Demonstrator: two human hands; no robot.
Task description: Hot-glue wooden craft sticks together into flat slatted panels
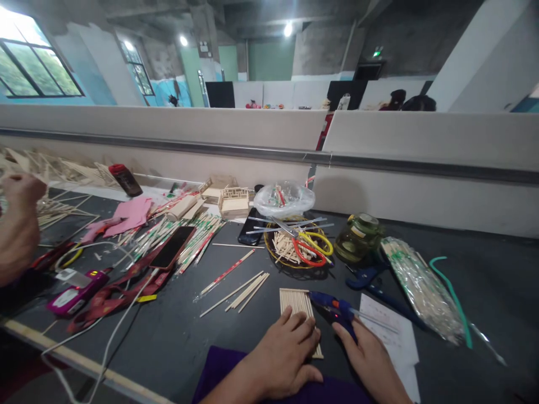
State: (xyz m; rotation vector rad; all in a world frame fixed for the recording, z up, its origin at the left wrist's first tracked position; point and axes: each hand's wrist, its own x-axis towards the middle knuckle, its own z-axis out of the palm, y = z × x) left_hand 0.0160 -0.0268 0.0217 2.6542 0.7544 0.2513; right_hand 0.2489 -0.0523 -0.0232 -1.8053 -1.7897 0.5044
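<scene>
My left hand [290,348] lies over a flat panel of wooden sticks [295,298] set side by side, its spread fingers pressing on the sticks and covering the panel's lower left. In my right hand [370,353] is a blue hot glue gun [332,306], the fingers wrapped round its handle. The gun's nozzle is at the panel's upper right corner; whether it touches cannot be made out. A clear glue stick juts from the gun's back. Several loose sticks [248,292] lie left of the panel. Purple cloth [223,367] shows beneath my left forearm.
Behind the panel stands a basket [269,259] of short sticks with red-and-yellow-handled scissors [309,252] on top. A green jar [357,238], blue cutter [370,280], white paper [396,336] and bagged sticks [423,286] are right. A phone [173,248], cables and another person's arm [19,224] are left.
</scene>
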